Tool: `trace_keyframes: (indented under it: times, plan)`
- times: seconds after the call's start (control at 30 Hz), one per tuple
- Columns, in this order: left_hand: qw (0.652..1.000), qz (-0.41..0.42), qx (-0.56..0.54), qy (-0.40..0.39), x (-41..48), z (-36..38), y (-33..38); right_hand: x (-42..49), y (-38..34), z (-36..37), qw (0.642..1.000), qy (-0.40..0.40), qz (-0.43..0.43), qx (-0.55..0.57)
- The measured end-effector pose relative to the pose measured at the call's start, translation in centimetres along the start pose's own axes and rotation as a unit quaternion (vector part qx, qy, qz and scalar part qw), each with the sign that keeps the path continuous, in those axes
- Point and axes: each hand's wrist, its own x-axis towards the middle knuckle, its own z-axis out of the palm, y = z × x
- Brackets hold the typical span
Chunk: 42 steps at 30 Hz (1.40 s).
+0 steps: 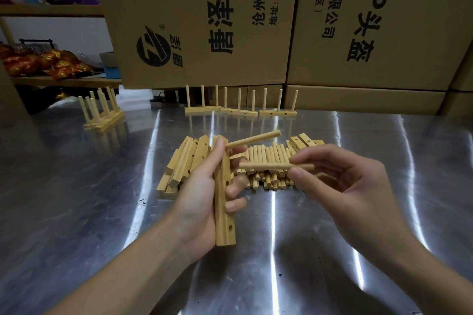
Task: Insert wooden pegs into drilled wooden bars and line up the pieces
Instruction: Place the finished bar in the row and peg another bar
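Note:
My left hand [197,194] grips a drilled wooden bar [224,220] held upright, its holes facing right. One peg [253,141] sticks out of the bar's top end, slanting up to the right. My right hand [340,176] pinches a second peg [271,167] between thumb and fingers, held level with its left tip close to the bar. Behind the hands lie a pile of loose pegs [266,158] and a stack of bare bars [184,161] on the metal table [89,186].
Three finished bars with upright pegs [239,107] stand in a row at the table's back edge, and more finished ones [102,112] cluster at the back left. Large cardboard boxes [281,20] wall off the rear. Shelves with red-gold packets [43,61] are at the left.

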Motion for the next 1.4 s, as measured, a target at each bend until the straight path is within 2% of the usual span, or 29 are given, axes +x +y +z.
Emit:
trace_keyframes:
  times: [0.13, 0.27, 0.43, 0.57, 0.67, 0.87, 0.97, 1.1, 1.13, 1.2, 1.3, 1.4]
  plan:
    - [1.0, -0.01, 0.018, 0.02, 0.1, 0.1, -0.2, -0.4, -0.5, 0.5, 0.993, -0.034, -0.064, -0.09]
    - [1.0, -0.025, -0.007, 0.015, 0.0, 0.1, -0.1, -0.4, -0.6, 0.6, 0.956, -0.067, -0.159, -0.239]
    - [1.0, -0.024, -0.017, 0.006, 0.2, 0.0, 0.2, -0.3, -0.4, 0.2, 0.943, -0.075, -0.18, -0.271]
    - [0.998, 0.011, 0.057, 0.007, 0.1, -0.1, -0.1, -0.2, -0.8, 0.2, 0.937, -0.065, -0.196, -0.28]
    - [0.993, 0.052, 0.106, 0.01, 0.0, -0.1, -0.3, -0.4, -1.0, 0.1, 0.939, -0.057, -0.183, -0.285]
    - [0.983, 0.091, 0.156, 0.035, -0.2, 0.1, -0.8, -0.7, -0.7, 0.5, 0.963, -0.088, -0.086, -0.24]
    - [0.981, 0.097, 0.165, 0.017, -0.1, 0.2, -0.8, -0.5, -0.8, 0.3, 0.94, -0.112, -0.077, -0.313]
    - [0.962, 0.122, 0.244, 0.025, -0.3, 0.7, -2.1, -1.1, -0.7, 2.0, 0.856, -0.157, -0.138, -0.472]
    - [0.955, 0.126, 0.266, 0.029, -0.4, 0.8, -2.4, -1.4, -0.7, 2.6, 0.846, -0.162, -0.136, -0.489]
    - [0.945, 0.132, 0.299, 0.031, -0.6, 0.9, -2.6, -1.6, -0.7, 3.3, 0.844, -0.161, -0.127, -0.496]
    - [0.947, 0.138, 0.287, 0.037, -0.7, 0.9, -2.3, -1.3, -0.9, 3.5, 0.841, -0.16, -0.138, -0.499]
    - [0.948, 0.148, 0.278, 0.047, -0.9, 0.9, -2.7, -1.3, -1.2, 3.6, 0.86, -0.178, -0.126, -0.461]
